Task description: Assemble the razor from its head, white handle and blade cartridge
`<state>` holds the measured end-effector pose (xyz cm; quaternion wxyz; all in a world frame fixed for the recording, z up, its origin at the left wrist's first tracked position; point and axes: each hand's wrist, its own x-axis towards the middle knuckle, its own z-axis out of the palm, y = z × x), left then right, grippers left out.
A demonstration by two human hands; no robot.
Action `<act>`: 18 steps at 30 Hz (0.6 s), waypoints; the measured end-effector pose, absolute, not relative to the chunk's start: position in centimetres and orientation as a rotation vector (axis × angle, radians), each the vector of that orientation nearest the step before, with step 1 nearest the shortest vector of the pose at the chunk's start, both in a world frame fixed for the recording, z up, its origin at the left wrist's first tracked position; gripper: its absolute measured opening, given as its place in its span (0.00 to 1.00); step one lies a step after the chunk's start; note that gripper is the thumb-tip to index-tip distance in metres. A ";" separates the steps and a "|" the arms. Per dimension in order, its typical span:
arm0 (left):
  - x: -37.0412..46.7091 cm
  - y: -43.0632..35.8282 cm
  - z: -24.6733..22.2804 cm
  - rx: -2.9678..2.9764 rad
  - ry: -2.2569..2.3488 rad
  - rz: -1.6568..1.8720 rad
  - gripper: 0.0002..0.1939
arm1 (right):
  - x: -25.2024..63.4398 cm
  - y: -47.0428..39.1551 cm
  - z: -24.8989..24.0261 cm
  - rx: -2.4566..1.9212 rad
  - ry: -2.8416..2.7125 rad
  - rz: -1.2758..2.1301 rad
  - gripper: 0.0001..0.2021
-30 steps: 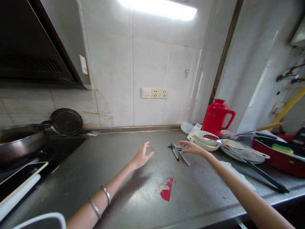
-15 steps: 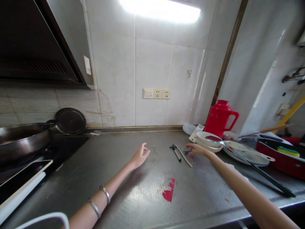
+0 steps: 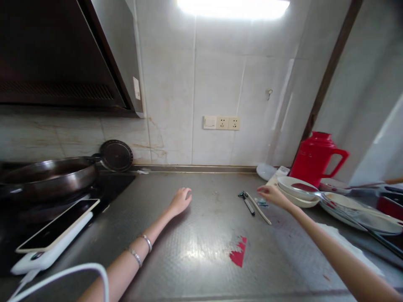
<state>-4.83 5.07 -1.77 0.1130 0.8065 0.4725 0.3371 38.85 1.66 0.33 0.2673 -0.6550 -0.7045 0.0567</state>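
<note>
Jagged red patch [image 3: 239,252] nearest on grey metal counter [image 3: 201,277], then slim pale curved stick [image 3: 258,208] beside thin black-and-grey handled tool [image 3: 248,205], small teal pieces [image 3: 262,202] just nearside of right hand [image 3: 273,196], its fingers loosely open, left hand [image 3: 180,201] well apart leftward, fingers part-curled, thumb apart.

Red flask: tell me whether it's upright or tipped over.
Upright: the red flask has its neck pointing up and its handle at the side.

Bright tube light [image 3: 233,9] at top centre, overexposed; diffuse glare on metal counter [image 3: 195,268], lower centre; right edge appears stretched, softly blurred.
</note>
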 end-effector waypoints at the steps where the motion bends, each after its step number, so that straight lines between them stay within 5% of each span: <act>1: -5.7 5.1 -1.8 2.420 1.448 0.935 0.11 | 37.9 1.8 0.4 -1.741 -1.914 0.159 0.16; 18: -15.6 4.4 -3.8 2.445 2.081 0.528 0.22 | 24.5 3.5 -5.4 -1.548 -2.090 -0.035 0.19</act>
